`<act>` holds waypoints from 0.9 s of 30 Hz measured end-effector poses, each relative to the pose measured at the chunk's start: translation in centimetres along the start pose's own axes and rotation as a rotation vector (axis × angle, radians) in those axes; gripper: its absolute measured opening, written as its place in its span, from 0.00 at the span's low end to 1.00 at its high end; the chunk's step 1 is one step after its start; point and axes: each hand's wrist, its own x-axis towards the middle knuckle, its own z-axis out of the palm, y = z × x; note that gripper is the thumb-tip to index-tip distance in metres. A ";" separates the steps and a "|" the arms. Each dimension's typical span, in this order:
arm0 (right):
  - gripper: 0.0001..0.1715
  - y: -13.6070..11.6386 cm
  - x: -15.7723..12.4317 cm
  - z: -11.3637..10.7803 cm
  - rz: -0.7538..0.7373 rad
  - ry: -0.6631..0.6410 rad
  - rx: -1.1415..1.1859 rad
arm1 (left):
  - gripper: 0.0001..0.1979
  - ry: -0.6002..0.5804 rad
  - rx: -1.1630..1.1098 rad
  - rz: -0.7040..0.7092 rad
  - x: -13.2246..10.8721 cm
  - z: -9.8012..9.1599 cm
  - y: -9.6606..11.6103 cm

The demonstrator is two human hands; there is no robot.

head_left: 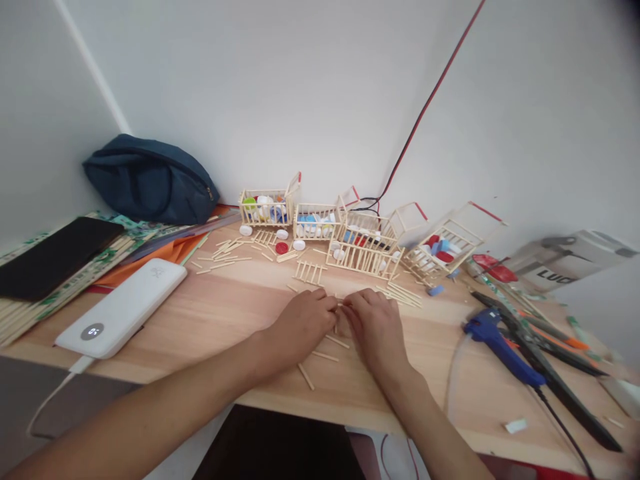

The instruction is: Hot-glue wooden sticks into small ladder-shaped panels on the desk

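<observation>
Tabletop [200, 327]: across the frame's middle
Stick carts [365, 259]: row above centre
Left hand [303, 323]: centre, fingertips pinched on a thin stick [341, 305]
Right hand [377, 327]: right of centre, pinching it too
Stick handling: between fingertips; probably light, stiff, snappable; best gripped near its ends

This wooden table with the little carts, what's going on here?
A person's left hand and right hand meet close together over the wooden table, among loose thin sticks. The fingers hide exactly what each one holds. Just beyond them lies a small ladder-like stick frame. Farther back are four stick carts with red-topped handles, holding small colored pieces. A blue glue gun lies to the right, a white power bank to the left.
</observation>
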 end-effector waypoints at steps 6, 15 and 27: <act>0.07 0.0 0.1 0.2 -0.007 0.005 -0.006 | 0.06 0.007 0.028 -0.002 0.0 0.5 0.0; 0.09 0.1 0.3 0.3 -0.017 -0.004 0.015 | 0.08 0.007 0.088 -0.025 0.0 0.2 0.5; 0.11 1.7 -2.9 -0.9 0.007 0.071 0.003 | 0.09 -0.057 0.106 -0.037 0.1 -0.7 1.0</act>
